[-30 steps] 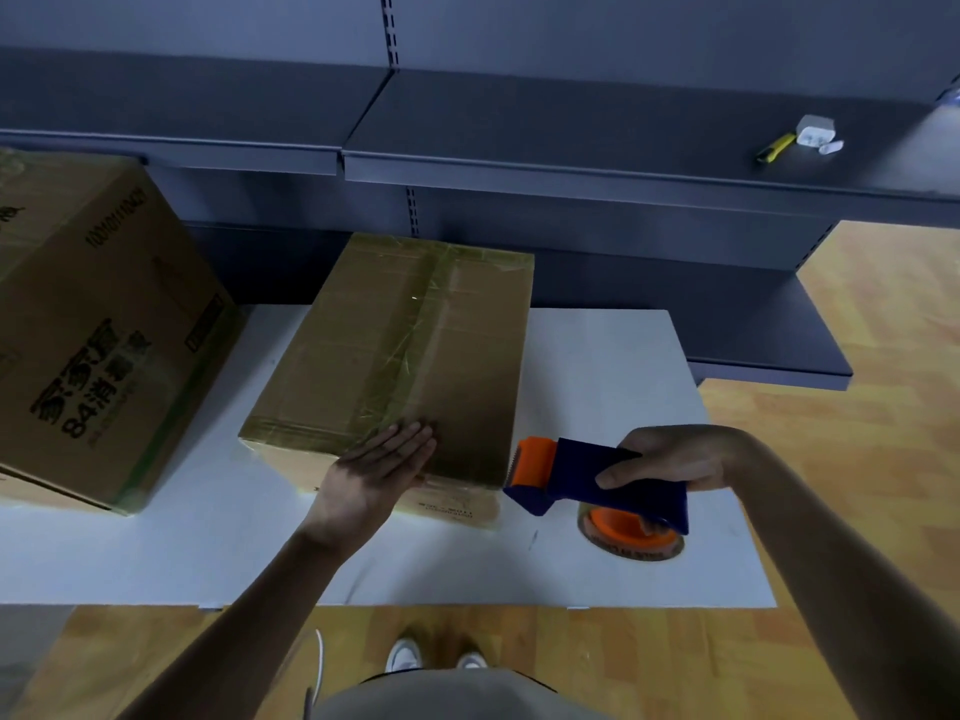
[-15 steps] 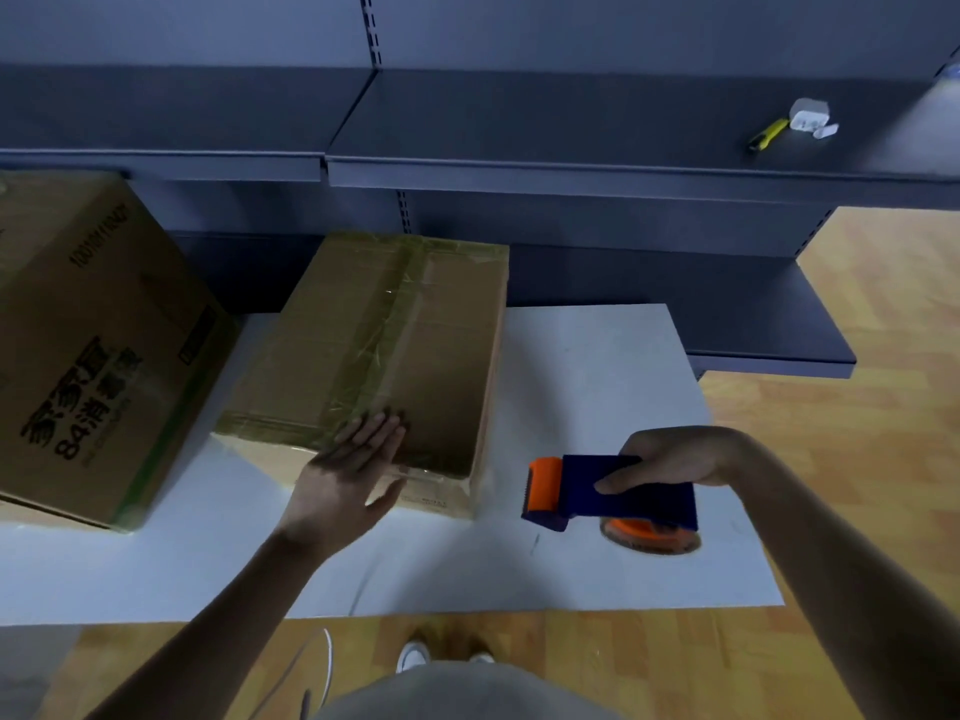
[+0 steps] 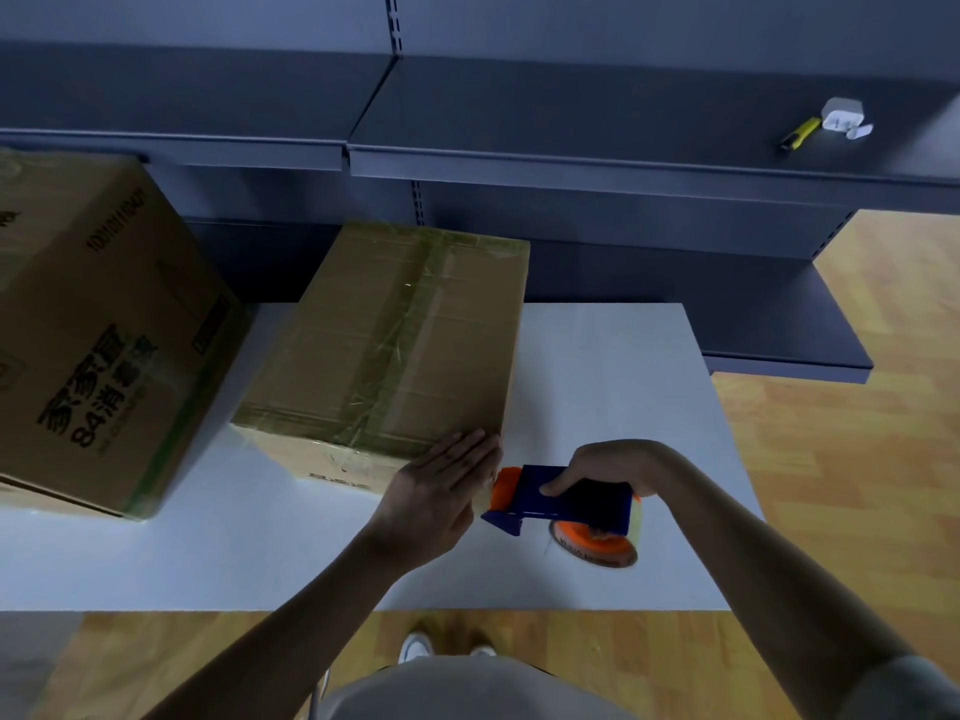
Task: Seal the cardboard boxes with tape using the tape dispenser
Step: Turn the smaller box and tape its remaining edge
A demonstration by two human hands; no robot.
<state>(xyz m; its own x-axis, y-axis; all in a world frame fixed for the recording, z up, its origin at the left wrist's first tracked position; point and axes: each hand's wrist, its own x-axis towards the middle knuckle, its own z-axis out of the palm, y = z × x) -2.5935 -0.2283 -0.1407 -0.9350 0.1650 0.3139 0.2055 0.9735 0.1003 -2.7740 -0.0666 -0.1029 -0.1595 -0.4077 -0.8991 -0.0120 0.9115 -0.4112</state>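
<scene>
I hold my left hand [image 3: 441, 491] flat, fingers straight and together, against the small box [image 3: 395, 345] at its near corner to steady it, my right hand [image 3: 613, 467] wrapped round the tape dispenser [image 3: 566, 498] just beside those fingers.

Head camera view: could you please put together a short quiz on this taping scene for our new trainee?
1. True or false: the right hand grips the blue and orange plastic tape dispenser.
2. The left hand lies flat on: A the near right corner of the smaller taped brown cardboard box; B the white table; C the wooden floor.
3. Fill in: the yellow utility knife lies on the dark grey metal ____.
Key: 1 true; 2 A; 3 shelf.
</scene>
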